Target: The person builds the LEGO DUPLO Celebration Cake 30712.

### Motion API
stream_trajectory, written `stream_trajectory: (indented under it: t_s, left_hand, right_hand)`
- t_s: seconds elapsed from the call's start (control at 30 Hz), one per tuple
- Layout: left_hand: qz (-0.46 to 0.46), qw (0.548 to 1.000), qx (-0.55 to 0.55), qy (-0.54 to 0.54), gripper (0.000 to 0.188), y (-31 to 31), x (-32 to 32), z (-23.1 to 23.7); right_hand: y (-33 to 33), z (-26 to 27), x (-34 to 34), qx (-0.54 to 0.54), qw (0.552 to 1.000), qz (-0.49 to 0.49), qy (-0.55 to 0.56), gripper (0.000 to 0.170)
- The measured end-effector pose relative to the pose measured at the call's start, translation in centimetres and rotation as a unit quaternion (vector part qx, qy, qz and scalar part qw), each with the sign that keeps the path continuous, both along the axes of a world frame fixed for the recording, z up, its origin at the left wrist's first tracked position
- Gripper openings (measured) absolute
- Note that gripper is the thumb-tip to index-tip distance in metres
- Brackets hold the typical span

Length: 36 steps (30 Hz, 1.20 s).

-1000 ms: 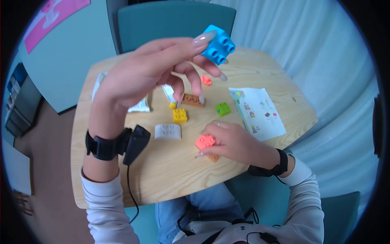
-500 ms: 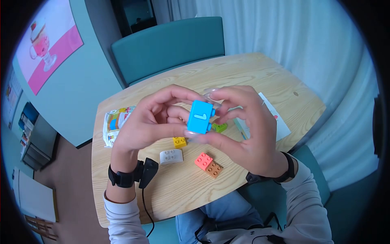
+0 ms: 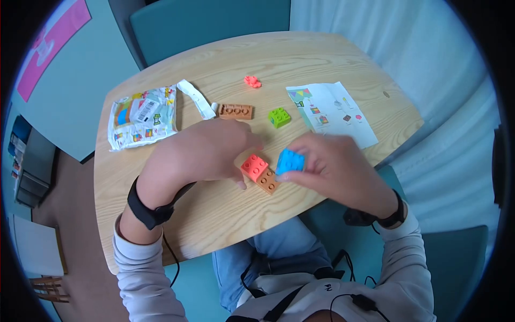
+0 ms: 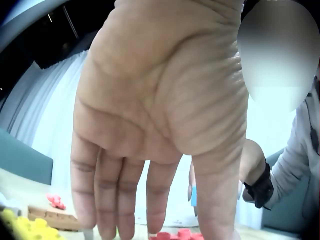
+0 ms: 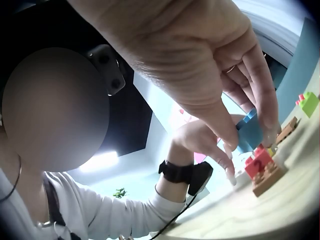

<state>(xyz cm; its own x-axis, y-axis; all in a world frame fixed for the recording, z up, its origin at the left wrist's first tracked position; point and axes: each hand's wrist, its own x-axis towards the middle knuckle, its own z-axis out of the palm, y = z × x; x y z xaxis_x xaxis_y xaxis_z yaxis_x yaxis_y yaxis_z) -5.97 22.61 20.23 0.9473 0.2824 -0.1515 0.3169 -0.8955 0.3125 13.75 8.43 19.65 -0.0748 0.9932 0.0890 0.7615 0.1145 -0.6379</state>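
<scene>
Pale, pleated curtains (image 3: 429, 80) hang along the right side of the room, beside a light wood-grain counter (image 3: 214, 222) with a teal seat back (image 3: 209, 27) behind its far edge. On the counter's left lies a colourful printed bag (image 3: 144, 118) with a barcode; on its right, an instruction sheet (image 3: 340, 115) lies flat. The left hand (image 3: 206, 150) reaches palm-down over the middle, its fingers released and stretched downward near the stacked bricks; whether they touch them cannot be made out. The right hand (image 3: 335, 166) grasps a blue brick (image 3: 290, 161), pinched between thumb and fingers.

Beyond the left hand, a white torn strip (image 3: 197, 99) slants away from the bag. Next to it, a long brown brick (image 3: 236, 111) runs left to right. Nearer, a tan-brown brick (image 3: 268, 182) has its long axis slanting from upper left to lower right in the head view, with a coral brick (image 3: 254, 167) seated on its upper-left end, studs up.

Just beside that pair, the blue brick is held above the counter, roughly cubic, its studs facing upward. Farther back sit a green brick (image 3: 279, 117), studs up, and a small coral flower piece (image 3: 252, 81).
</scene>
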Motion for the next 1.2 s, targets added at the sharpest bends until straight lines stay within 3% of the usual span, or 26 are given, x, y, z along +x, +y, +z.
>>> stream_trajectory:
  t_s: [0.1,0.2,0.43,0.53,0.67,0.73,0.77,0.87,0.97,1.0,1.13,1.2]
  left_hand:
    - [0.007,1.000,-0.007,0.013,0.037,-0.8,1.5,-0.9]
    - [0.015,1.000,0.003,0.024,0.033,-1.2,1.8,-1.3]
    - [0.019,0.999,-0.020,-0.024,0.031,-0.7,1.0,-2.2]
    - [0.033,0.998,-0.038,-0.033,0.033,-1.0,0.7,-2.2]
    - [0.041,0.999,-0.015,-0.014,0.038,-1.6,0.5,-1.6]
    - [0.055,0.998,-0.005,0.007,0.041,-1.8,0.3,-1.6]
    - [0.051,0.999,-0.008,0.004,0.044,-1.8,0.1,-1.9]
    - [0.039,0.999,-0.015,-0.009,0.048,-1.5,-0.3,-1.8]
    - [0.027,0.999,-0.009,-0.022,0.049,-1.3,-0.6,-1.9]
    - [0.028,0.999,0.003,-0.028,0.049,-1.4,-0.6,-2.0]
    - [0.049,0.999,-0.018,0.002,0.047,-1.5,-0.8,-1.3]
    - [0.048,0.999,0.005,-0.006,0.045,-1.4,-0.8,-1.7]
  right_hand:
    - [-0.1,-2.4,-0.7,0.019,0.998,0.047,-0.024,0.035]
    - [0.2,-4.1,-2.0,0.030,0.998,0.036,-0.041,0.034]
    - [2.1,-5.0,-2.0,0.086,0.990,0.073,-0.081,0.030]
    - [2.8,-3.9,-1.5,0.029,0.993,0.112,-0.037,0.029]
    - [4.2,-3.5,0.1,0.033,0.985,0.170,-0.016,0.031]
    - [4.9,-2.3,1.4,-0.034,0.980,0.196,0.005,0.035]
    - [5.5,-2.1,2.1,-0.033,0.980,0.198,0.005,0.035]
    - [7.4,-1.2,3.7,0.037,0.993,0.056,-0.097,0.046]
    - [9.2,-3.6,4.5,0.117,0.978,0.088,-0.148,0.047]
    - [9.5,-3.6,4.1,0.040,0.986,0.055,-0.152,0.048]
    - [10.2,-5.4,3.9,0.079,0.979,0.023,-0.186,0.047]
    - [9.4,-4.2,3.8,0.069,0.981,0.074,-0.163,0.041]
